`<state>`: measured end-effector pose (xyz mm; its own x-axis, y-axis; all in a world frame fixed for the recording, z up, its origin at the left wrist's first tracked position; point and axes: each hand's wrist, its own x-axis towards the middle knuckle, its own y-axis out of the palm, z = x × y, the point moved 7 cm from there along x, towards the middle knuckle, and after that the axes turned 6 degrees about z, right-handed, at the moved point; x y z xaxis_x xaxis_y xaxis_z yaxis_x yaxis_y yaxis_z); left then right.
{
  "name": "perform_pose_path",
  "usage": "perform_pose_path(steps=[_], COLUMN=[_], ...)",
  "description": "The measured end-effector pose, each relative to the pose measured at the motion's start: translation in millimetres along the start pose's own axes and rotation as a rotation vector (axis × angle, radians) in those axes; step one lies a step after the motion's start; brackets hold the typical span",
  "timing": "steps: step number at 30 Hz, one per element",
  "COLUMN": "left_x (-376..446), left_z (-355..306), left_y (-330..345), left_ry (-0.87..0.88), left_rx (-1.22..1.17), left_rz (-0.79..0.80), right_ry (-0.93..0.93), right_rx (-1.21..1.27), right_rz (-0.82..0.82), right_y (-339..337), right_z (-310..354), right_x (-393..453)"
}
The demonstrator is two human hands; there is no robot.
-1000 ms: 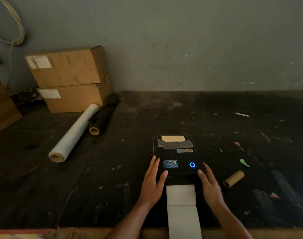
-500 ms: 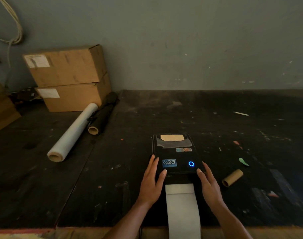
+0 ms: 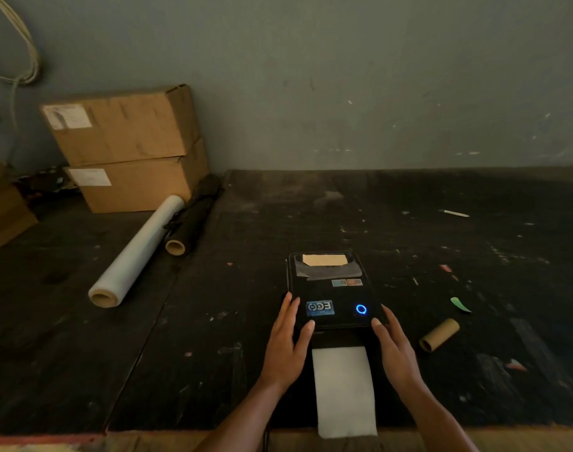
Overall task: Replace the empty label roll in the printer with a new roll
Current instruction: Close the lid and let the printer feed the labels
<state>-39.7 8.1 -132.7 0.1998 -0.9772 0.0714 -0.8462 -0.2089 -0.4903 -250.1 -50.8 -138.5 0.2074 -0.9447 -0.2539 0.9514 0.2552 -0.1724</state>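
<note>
A black label printer sits on the dark table with its lid down and a blue ring light glowing on top. A white strip of labels runs out of its front slot toward the table's near edge. My left hand lies flat with straight fingers on the printer's front left corner. My right hand lies flat with straight fingers on the front right corner. An empty brown cardboard core lies on the table to the right of the printer.
Two stacked cardboard boxes stand at the back left against the wall. A clear film roll and a black roll lie in front of them. A green scrap and small bits litter the table on the right.
Both hands stay on the printer's front corners. The white label strip has fed a little farther out of the slot toward me.
</note>
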Motion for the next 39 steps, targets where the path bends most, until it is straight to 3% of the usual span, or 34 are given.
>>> perform_pose_path(steps=[39], left_x=[2.8], left_z=[4.1], left_y=[-0.1], left_ry=[0.017], left_rx=[-0.001], left_rz=[0.000], right_ry=[-0.013], right_rx=[0.009], right_rz=[-0.032], right_y=[0.6], right_z=[0.9], right_x=[0.1])
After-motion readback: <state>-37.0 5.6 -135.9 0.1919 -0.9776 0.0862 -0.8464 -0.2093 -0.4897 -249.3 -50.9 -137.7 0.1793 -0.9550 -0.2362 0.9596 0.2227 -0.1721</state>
